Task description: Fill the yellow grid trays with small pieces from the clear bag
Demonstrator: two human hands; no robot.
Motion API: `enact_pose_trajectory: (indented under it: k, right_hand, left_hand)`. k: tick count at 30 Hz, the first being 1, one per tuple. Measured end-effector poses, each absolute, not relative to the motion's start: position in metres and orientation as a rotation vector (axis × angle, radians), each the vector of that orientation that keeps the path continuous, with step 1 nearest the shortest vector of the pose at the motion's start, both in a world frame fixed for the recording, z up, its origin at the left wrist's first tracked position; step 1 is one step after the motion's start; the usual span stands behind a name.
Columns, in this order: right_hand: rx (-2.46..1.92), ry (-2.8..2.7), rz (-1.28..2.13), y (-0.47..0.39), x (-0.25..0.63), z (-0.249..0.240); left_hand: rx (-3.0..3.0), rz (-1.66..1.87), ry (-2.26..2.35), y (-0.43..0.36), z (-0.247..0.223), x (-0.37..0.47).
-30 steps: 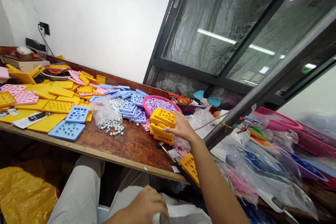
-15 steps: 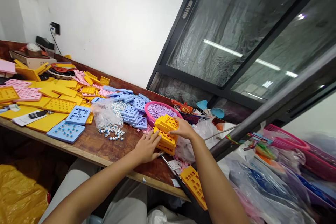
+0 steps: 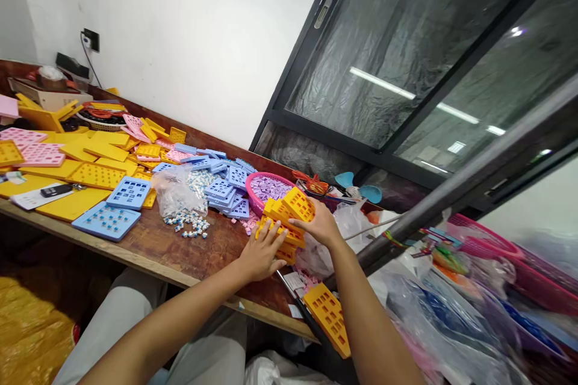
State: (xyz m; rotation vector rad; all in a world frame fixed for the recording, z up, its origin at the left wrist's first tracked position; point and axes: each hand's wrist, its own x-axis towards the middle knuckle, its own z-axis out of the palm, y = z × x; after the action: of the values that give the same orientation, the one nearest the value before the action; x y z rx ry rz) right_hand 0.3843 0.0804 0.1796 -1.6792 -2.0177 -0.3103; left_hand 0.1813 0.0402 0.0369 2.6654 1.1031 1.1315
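A stack of yellow plates with square holes (image 3: 285, 248) stands near the table's right end, in front of a pink basket (image 3: 253, 204) of small purple pieces. My left hand (image 3: 262, 255) lies against the stack's left side with its fingers spread. My right hand (image 3: 321, 222) grips the top yellow plate (image 3: 298, 203), which is tilted up above the others. Its thumb is at the plate's lower edge, and the other fingers are partly hidden behind it. Another yellow plate (image 3: 329, 317) lies nearer me, beside a dark bar with a metal rod (image 3: 289, 286).
Blue plates (image 3: 130, 192), yellow sheets (image 3: 81, 201) and a clear bag (image 3: 174, 192) by small blue-and-white pieces (image 3: 195, 225) lie on the left. Plastic bags (image 3: 424, 307) and pink baskets (image 3: 485, 240) are at the right, past a slanted metal bar (image 3: 419, 210).
My right hand has raised and tilted the top yellow plate away from the stack. My left hand has moved further onto the stack's side. The whole view has shifted slightly.
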Motion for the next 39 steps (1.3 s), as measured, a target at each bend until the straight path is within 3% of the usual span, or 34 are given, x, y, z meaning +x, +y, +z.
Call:
enact_pose_trajectory:
  k: [5,9,14,20,29,34,39]
  right_hand:
    - [-1.420,-2.113,-0.246,0.028,0.314,0.179]
    - [-1.293,-2.503,0.096,-0.007,0.252,0.133]
    - [-1.295,-2.685,0.313,0.002,0.214,0.071]
    - [-1.053,-2.552,0.428,0.054,0.190,0.057]
    - [-1.127,-2.529,0.429,0.121,0.160,0.024]
    - [-1.106,-2.492,0.382,0.111,0.177,0.039]
    - [-1.004,-2.277,0.609,0.085,0.198,0.043]
  left_hand:
    - [2.147,1.561,1.214,0.021,0.040,0.104]
    - [1.597,1.986,1.471,0.015,0.022,0.010]
    - [1.938,1.428,1.713,0.025,0.009,-0.068]
    - [2.214,1.003,1.628,0.047,0.003,-0.073]
    - [2.191,1.021,1.593,0.052,-0.002,-0.072]
    - [2.032,1.185,1.459,0.040,0.009,-0.072]
    - [1.902,1.247,1.266,0.037,0.023,-0.060]
